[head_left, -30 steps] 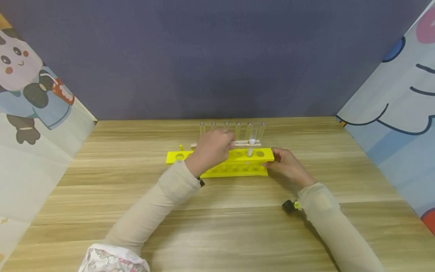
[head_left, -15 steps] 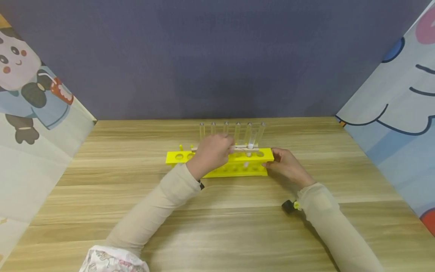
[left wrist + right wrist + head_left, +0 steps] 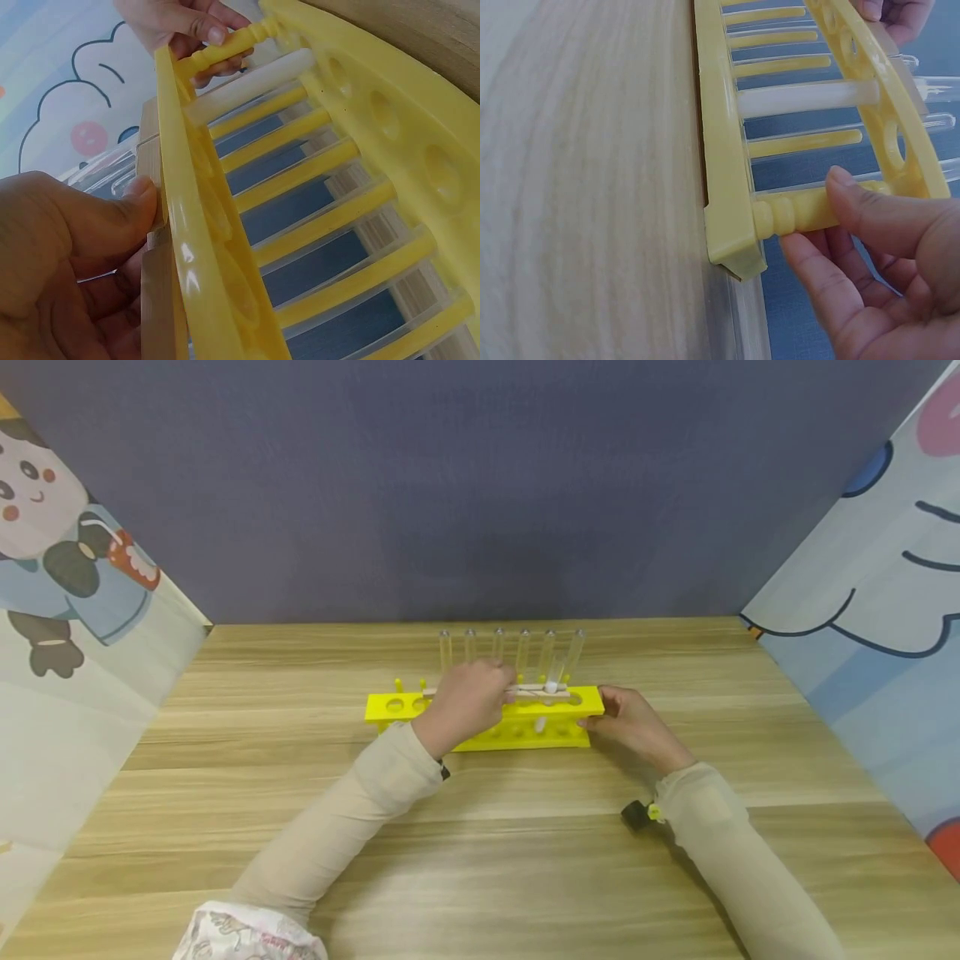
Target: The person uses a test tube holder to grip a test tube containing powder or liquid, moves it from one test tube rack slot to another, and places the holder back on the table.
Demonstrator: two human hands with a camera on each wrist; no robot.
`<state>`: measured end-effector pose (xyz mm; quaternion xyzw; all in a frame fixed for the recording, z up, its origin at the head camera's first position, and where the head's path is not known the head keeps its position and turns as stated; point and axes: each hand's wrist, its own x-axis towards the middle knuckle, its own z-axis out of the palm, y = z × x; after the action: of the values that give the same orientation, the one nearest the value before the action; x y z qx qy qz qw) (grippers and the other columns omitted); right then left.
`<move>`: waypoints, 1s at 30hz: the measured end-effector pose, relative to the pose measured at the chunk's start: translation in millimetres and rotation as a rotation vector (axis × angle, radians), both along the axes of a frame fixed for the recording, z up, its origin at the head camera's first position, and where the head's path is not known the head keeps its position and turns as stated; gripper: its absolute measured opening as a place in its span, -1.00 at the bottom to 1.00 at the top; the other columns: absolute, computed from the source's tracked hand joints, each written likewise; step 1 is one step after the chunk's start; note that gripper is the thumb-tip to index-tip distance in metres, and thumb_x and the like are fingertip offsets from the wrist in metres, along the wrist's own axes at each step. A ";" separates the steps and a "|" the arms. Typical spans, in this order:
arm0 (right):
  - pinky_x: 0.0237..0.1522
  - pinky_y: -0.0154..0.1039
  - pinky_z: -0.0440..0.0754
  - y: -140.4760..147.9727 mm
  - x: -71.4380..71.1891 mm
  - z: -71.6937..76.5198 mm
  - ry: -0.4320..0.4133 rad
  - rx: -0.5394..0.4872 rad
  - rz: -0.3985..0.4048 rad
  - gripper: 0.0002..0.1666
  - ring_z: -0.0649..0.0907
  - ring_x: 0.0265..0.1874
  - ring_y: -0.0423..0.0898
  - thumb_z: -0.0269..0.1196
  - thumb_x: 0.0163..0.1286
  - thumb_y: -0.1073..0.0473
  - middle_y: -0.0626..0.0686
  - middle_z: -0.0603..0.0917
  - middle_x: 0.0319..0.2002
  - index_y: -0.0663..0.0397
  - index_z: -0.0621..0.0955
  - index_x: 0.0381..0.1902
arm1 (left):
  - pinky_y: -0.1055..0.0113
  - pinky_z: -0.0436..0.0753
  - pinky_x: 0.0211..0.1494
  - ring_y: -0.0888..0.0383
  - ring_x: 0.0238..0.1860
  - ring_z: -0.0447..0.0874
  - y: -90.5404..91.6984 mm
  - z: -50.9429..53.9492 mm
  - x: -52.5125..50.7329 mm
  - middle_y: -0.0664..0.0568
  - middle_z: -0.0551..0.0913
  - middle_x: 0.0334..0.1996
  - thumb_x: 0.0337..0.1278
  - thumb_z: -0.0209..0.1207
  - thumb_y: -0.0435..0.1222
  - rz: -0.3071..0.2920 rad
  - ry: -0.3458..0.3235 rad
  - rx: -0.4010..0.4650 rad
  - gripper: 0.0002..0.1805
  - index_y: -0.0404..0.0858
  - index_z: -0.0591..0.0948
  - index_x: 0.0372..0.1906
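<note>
My left hand [image 3: 468, 697] grips a wooden test tube holder [image 3: 531, 692] between thumb and fingers, just above the top of the yellow test tube rack [image 3: 386, 702]. Clamped in the holder's right end is a test tube [image 3: 810, 99] with white contents. In the right wrist view this tube passes through a top hole and reaches close to the rack's base. Thumb and fingers of my right hand [image 3: 641, 727] pinch the ridged post [image 3: 802, 210] at the rack's right end. The left fingertips are partly hidden in the head view.
Several clear test tubes [image 3: 574, 652] stand in a row along the rack's back, over yellow pegs. Wood-grain tabletop [image 3: 480, 843] lies in front. A dark panel [image 3: 480, 493] rises behind, with cartoon-printed sheets at both sides.
My left hand has lowered the holder and its test tube, so the tube sits deeper in the rack. My right hand and the rack have hardly moved.
</note>
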<state>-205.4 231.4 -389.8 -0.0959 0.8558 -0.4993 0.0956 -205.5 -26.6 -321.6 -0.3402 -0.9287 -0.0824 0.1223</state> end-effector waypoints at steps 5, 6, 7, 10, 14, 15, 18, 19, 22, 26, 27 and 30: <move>0.11 -0.08 0.48 0.5 -0.2 -0.8 -0.004 -0.008 0.008 -0.55 0.56 0.04 0.07 0.27 0.25 0.28 0.20 0.59 0.05 0.28 0.51 0.10 | 0.35 0.56 -0.52 0.17 -0.53 0.54 -0.1 -1.9 0.5 0.03 0.61 -0.50 0.08 0.29 -0.30 -0.015 0.025 0.006 -0.92 -0.22 0.63 -0.42; 0.11 -0.07 0.48 0.5 -0.3 -0.9 -0.005 -0.009 0.008 -0.54 0.55 0.05 0.07 0.27 0.25 0.28 0.20 0.59 0.06 0.28 0.50 0.10 | 0.35 0.56 -0.52 0.18 -0.54 0.53 -0.2 -2.2 0.7 0.03 0.61 -0.51 0.08 0.29 -0.30 -0.019 0.027 0.006 -0.92 -0.22 0.63 -0.42; 0.13 -0.05 0.47 0.6 -0.5 -1.1 -0.006 -0.008 0.008 -0.54 0.55 0.06 0.07 0.27 0.25 0.29 0.20 0.59 0.06 0.28 0.50 0.11 | 0.35 0.56 -0.52 0.17 -0.54 0.53 -0.2 -2.2 0.8 0.03 0.61 -0.51 0.08 0.29 -0.30 -0.021 0.028 0.006 -0.92 -0.22 0.63 -0.42; 0.14 -0.02 0.46 0.6 -0.8 -1.4 -0.007 -0.006 0.007 -0.54 0.55 0.06 0.08 0.27 0.25 0.29 0.20 0.59 0.07 0.28 0.50 0.11 | 0.35 0.56 -0.50 0.17 -0.52 0.54 0.1 -2.2 1.1 0.03 0.61 -0.50 0.08 0.30 -0.29 -0.021 0.025 0.002 -0.91 -0.22 0.63 -0.41; 0.14 -0.02 0.46 0.9 -1.3 -2.1 -0.007 -0.011 0.010 -0.55 0.55 0.06 0.09 0.25 0.25 0.31 0.20 0.58 0.06 0.28 0.50 0.11 | 0.34 0.56 -0.50 0.16 -0.50 0.56 0.8 -1.8 1.6 0.04 0.61 -0.50 0.09 0.29 -0.27 -0.014 0.014 -0.009 -0.90 -0.21 0.63 -0.42; 0.14 -0.02 0.46 1.1 -1.3 -2.3 -0.006 -0.011 0.011 -0.56 0.55 0.06 0.08 0.25 0.25 0.31 0.20 0.59 0.06 0.28 0.50 0.10 | 0.34 0.56 -0.50 0.16 -0.50 0.55 1.0 -1.7 1.7 0.04 0.61 -0.50 0.09 0.28 -0.27 -0.011 0.014 -0.013 -0.90 -0.21 0.62 -0.42; 0.15 -0.02 0.46 1.4 -1.8 -2.5 -0.005 -0.009 0.007 -0.57 0.54 0.06 0.08 0.25 0.26 0.32 0.20 0.59 0.06 0.27 0.50 0.10 | 0.32 0.57 -0.51 0.16 -0.52 0.55 1.3 -1.5 1.7 0.03 0.61 -0.51 0.10 0.28 -0.27 -0.006 0.017 -0.023 -0.89 -0.20 0.61 -0.44; 0.15 -0.02 0.45 1.5 -1.9 -2.6 -0.004 -0.006 0.005 -0.56 0.54 0.07 0.08 0.25 0.26 0.31 0.19 0.59 0.06 0.26 0.50 0.10 | 0.32 0.57 -0.51 0.17 -0.52 0.54 1.5 -1.6 1.8 0.04 0.60 -0.51 0.11 0.27 -0.27 -0.004 0.022 -0.026 -0.89 -0.20 0.61 -0.45; 0.15 -0.01 0.46 1.7 -2.4 -3.1 -0.007 -0.002 0.001 -0.56 0.54 0.07 0.09 0.26 0.26 0.31 0.20 0.59 0.06 0.27 0.50 0.10 | 0.32 0.57 -0.53 0.16 -0.55 0.54 2.0 -2.2 2.2 0.02 0.60 -0.53 0.10 0.28 -0.28 -0.008 0.051 -0.026 -0.90 -0.21 0.62 -0.44; 0.15 -0.01 0.46 1.8 -3.0 -3.9 -0.015 -0.004 0.000 -0.56 0.54 0.08 0.10 0.26 0.26 0.30 0.21 0.58 0.08 0.27 0.50 0.10 | 0.36 0.56 -0.56 0.17 -0.58 0.53 2.9 -3.4 3.5 0.01 0.61 -0.53 0.11 0.28 -0.27 -0.010 0.079 -0.033 -0.90 -0.24 0.65 -0.39; 0.16 -0.01 0.46 1.8 -3.1 -4.1 -0.016 -0.005 0.000 -0.56 0.53 0.09 0.10 0.26 0.26 0.30 0.21 0.58 0.08 0.27 0.50 0.10 | 0.37 0.56 -0.56 0.18 -0.58 0.52 3.2 -3.7 3.8 0.00 0.61 -0.52 0.11 0.28 -0.27 -0.008 0.082 -0.036 -0.90 -0.24 0.66 -0.37; 0.15 -0.01 0.46 1.8 -3.1 -4.4 -0.013 -0.006 0.001 -0.56 0.54 0.08 0.09 0.26 0.25 0.30 0.20 0.58 0.07 0.27 0.50 0.09 | 0.39 0.55 -0.57 0.19 -0.59 0.50 4.1 -4.3 4.7 0.01 0.62 -0.52 0.11 0.28 -0.25 0.002 0.083 -0.051 -0.87 -0.25 0.66 -0.33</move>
<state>-208.5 233.2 -394.2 -0.0935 0.8535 -0.5026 0.1013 -200.8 -22.5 -325.9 -0.3453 -0.9250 -0.0446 0.1523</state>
